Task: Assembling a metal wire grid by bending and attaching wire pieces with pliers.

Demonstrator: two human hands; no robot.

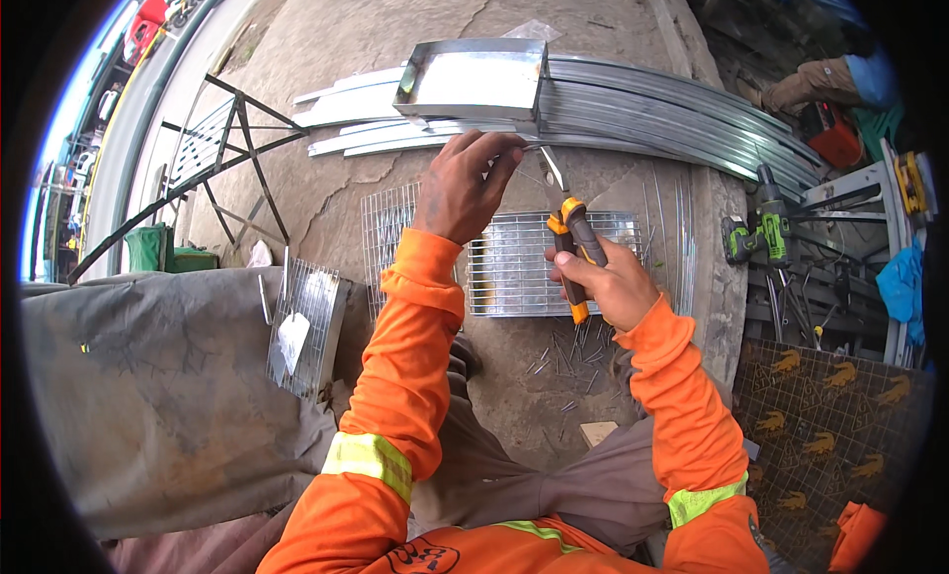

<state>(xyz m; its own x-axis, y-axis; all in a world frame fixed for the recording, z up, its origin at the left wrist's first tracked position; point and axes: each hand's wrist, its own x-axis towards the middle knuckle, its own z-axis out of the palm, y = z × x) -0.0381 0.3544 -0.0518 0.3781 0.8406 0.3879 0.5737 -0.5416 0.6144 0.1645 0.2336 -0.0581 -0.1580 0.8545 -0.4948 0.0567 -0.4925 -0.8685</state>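
My right hand (618, 282) is closed around the black-and-yellow handles of long-nose pliers (573, 223). The bare metal jaws point up and away, toward my left fingertips. Raised just left of them, my left hand (465, 183) pinches a thin piece of wire (534, 146) beside the tips of the jaws; most of it is hidden by the fingers. Below both hands a wire grid (491, 267) lies over a shiny metal sheet. A second wire grid (381, 213) is partly behind my left wrist. Beyond the hands, a shallow sheet-metal tray (474, 75) rests on long metal profiles (643, 109).
Several cut wire pieces (568, 361) litter the ground between my legs. Longer rods (682, 238) lie at right. A green cordless drill (766, 233) stands by a metal rack. A grey cover (168, 376) and another grid (306, 322) are at left, near a black metal frame (237, 129). Another person's leg (816, 85) shows far right.
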